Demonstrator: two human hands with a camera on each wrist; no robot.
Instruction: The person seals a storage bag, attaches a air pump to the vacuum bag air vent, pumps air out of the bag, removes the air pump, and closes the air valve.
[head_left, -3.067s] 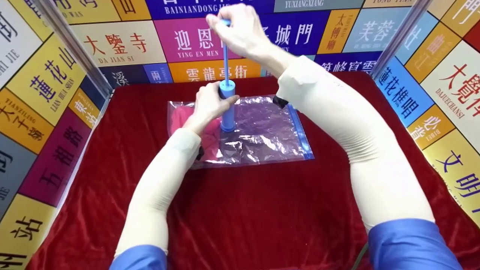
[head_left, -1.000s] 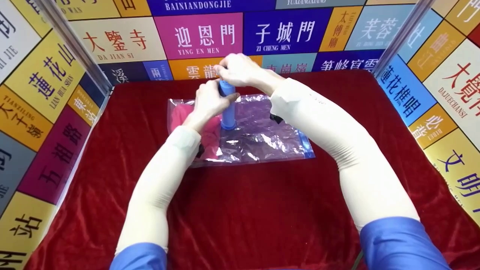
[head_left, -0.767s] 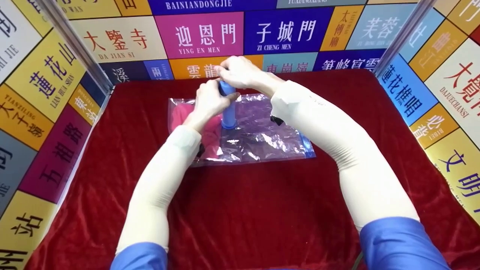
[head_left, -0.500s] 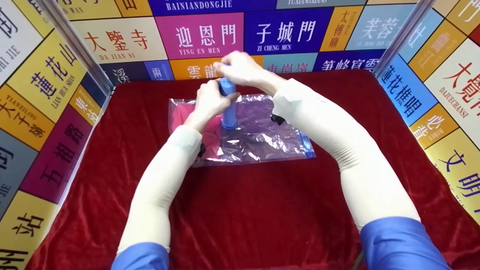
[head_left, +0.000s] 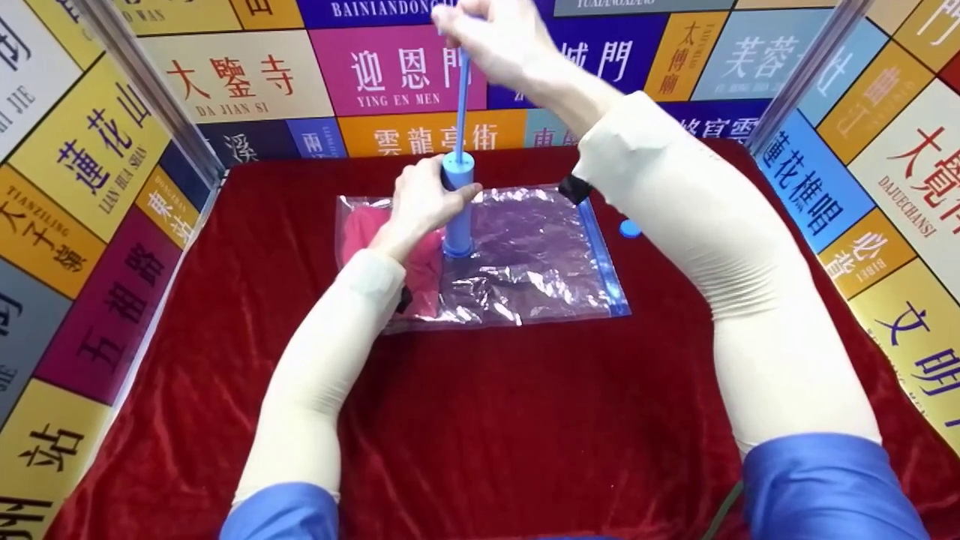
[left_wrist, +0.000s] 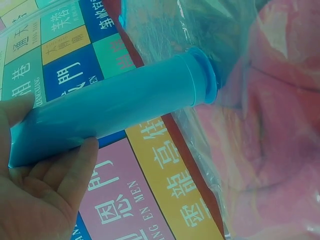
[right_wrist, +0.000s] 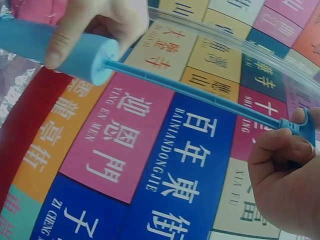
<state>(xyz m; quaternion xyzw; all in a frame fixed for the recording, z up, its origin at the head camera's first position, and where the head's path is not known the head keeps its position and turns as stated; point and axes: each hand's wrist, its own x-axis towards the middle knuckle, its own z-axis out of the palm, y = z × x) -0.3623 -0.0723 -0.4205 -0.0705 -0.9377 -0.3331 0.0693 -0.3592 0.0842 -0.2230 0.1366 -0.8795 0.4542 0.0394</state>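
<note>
A blue hand pump (head_left: 459, 206) stands upright on a clear plastic storage bag (head_left: 532, 262). My left hand (head_left: 424, 199) grips the pump's barrel near its top, fingers and thumb wrapped round it. High above, my right hand (head_left: 506, 37) holds the pump's handle, and the thin blue rod (head_left: 461, 105) is drawn far out of the barrel. The right wrist view shows the fingers curled round the handle (right_wrist: 300, 129) at the rod's end. Pink fabric (head_left: 420, 277) lies inside the bag's left part. In the left wrist view the pump's flared foot (left_wrist: 204, 75) meets the bag.
A small round blue cap (head_left: 630, 228) lies on the red velvet cloth (head_left: 525, 420), right of the bag's blue zip edge (head_left: 602, 255). Panels with printed Chinese characters (head_left: 240, 79) rise behind and at both sides, with metal posts (head_left: 150, 90) at the corners.
My right hand went down to the barrel's top, then rose again with the handle, pulling the rod out. The left hand keeps its grip. The blue cap has come into sight.
</note>
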